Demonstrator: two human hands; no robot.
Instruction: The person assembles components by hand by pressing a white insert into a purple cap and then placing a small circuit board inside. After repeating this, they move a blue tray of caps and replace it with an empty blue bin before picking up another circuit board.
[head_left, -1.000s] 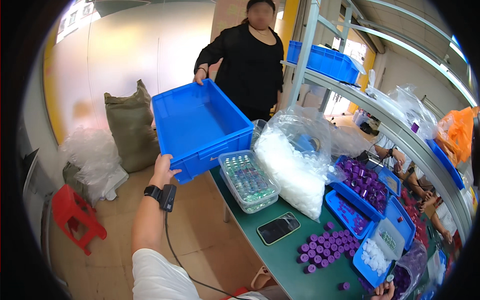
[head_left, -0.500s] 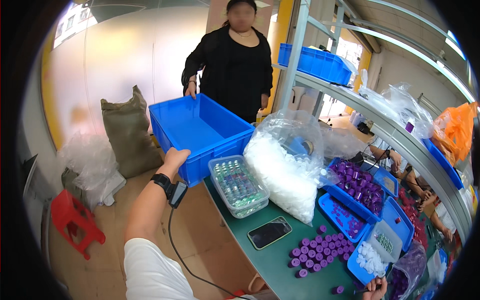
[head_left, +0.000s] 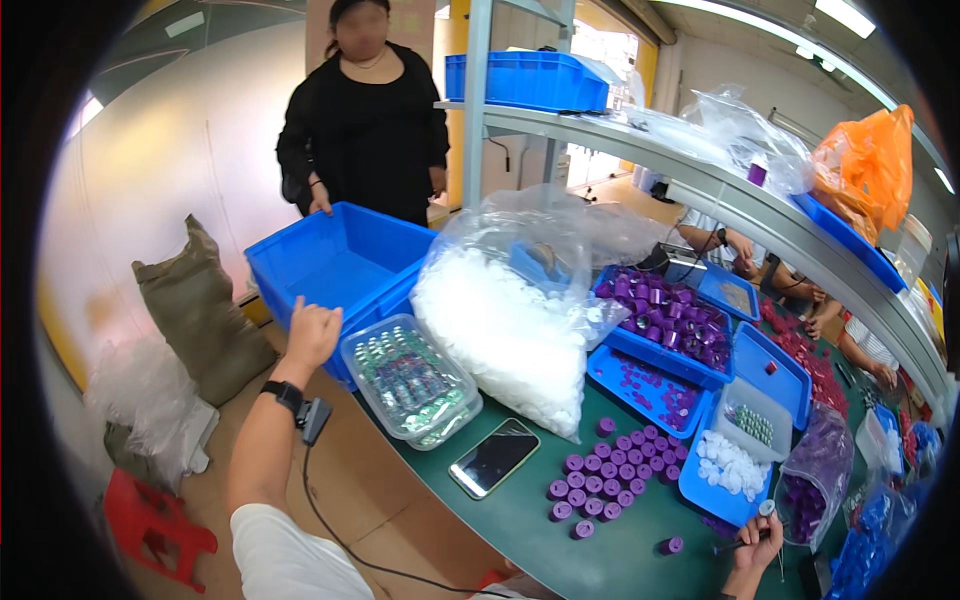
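Observation:
A large blue plastic crate [head_left: 390,262] stands at the table's left edge. My left hand [head_left: 314,335], with a black wrist strap, is closed on its near left corner; part of the grip is hidden. Opposite, a person in black has one hand on the far rim. My right hand [head_left: 762,543], low at the right, pinches a small round white piece [head_left: 767,507] and holds a slim dark tool [head_left: 727,547] whose kind I cannot make out. Closest to it are a lone purple cap [head_left: 671,546] and a blue tray [head_left: 716,498] with white pieces.
A clear tub of small metallic parts [head_left: 412,385], a bag of white pieces [head_left: 505,345] and a phone [head_left: 494,458] lie on the green table. Purple caps [head_left: 610,470] stand grouped beyond. A shelf [head_left: 690,150] overhangs; a red stool [head_left: 160,530] stands left.
My view has turned right, so the scene sits further left. My left hand stays at the crate's corner. More of my right hand, with the white piece and dark tool, now shows.

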